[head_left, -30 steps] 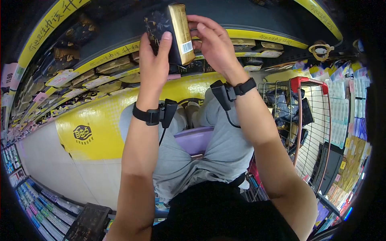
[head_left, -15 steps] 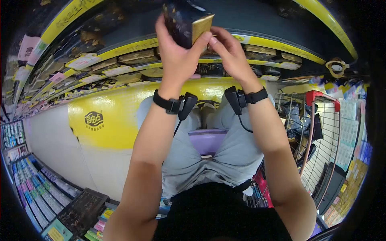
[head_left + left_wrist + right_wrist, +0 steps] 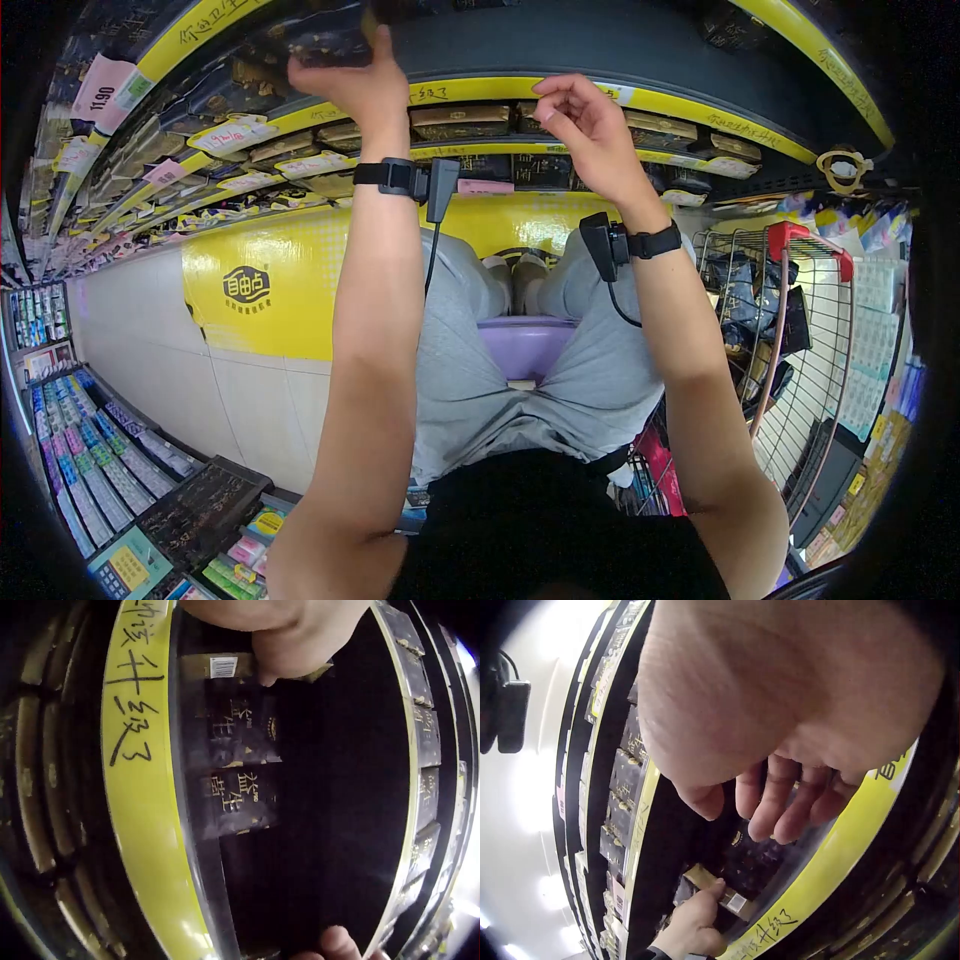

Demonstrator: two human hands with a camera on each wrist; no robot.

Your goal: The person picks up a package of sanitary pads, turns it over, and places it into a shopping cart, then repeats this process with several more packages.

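Observation:
On the dark upper shelf point(image 3: 480, 50) at the left, my left hand point(image 3: 362, 92) holds a black pack of sanitary pads with a gold side point(image 3: 703, 877). Its thumb lies along the gold side in the right wrist view, near the barcode. Two more black packs point(image 3: 238, 799) with gold lettering stand in line beside that pack in the left wrist view. My right hand point(image 3: 598, 140) hovers in front of the yellow shelf edge point(image 3: 460, 92), fingers loosely curled around nothing.
Lower shelves carry rows of gold-and-black packs point(image 3: 460, 122). A wire shopping cart point(image 3: 790, 330) with dark packs inside stands at the right. Between the legs shows a purple stool point(image 3: 525, 345). Price tags point(image 3: 100, 92) jut from the left shelf edges.
Both hands held the pack together in front of the shelf before. The right hand has let go, while the left has carried the pack leftward onto the shelf.

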